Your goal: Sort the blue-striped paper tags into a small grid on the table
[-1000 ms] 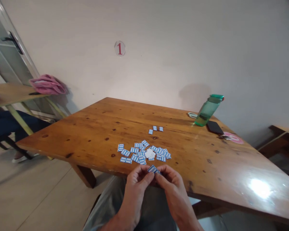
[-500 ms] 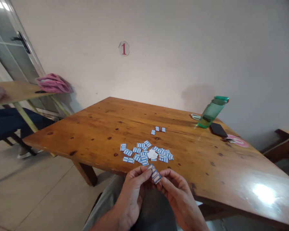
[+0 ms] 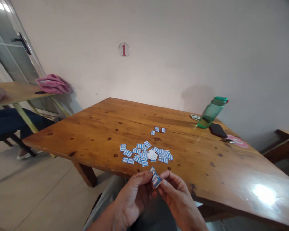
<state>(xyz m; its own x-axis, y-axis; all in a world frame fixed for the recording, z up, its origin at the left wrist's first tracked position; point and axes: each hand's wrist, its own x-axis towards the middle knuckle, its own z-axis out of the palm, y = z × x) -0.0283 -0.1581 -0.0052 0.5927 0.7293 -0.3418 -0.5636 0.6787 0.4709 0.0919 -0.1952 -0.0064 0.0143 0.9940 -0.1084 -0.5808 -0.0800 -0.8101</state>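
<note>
Between my two hands, just off the table's near edge, is a small blue-and-white label sheet (image 3: 155, 177). My left hand (image 3: 132, 192) pinches its left side, the thumb along the upper edge. With thumb and forefinger closed, my right hand (image 3: 175, 191) grips its lower right corner. Past my fingers lies a loose pile of similar label sheets (image 3: 136, 150), several overlapping. A white piece of paper (image 3: 152, 154) sits among them. Farther back, 3 small label pieces (image 3: 157, 129) lie apart from the pile.
On the right of the wooden table (image 3: 98, 122) stand a green bottle (image 3: 211, 112), a dark phone (image 3: 218, 130), keys (image 3: 228, 140) on a pink round item (image 3: 238, 141), and a white ring-shaped item (image 3: 195, 117). Left, a pink cloth (image 3: 53, 84) rests on another table near a seated person.
The label sheet has turned slightly in my fingers and stands steeper. My left thumb has drawn back a little toward its left edge. The pile has not moved.
</note>
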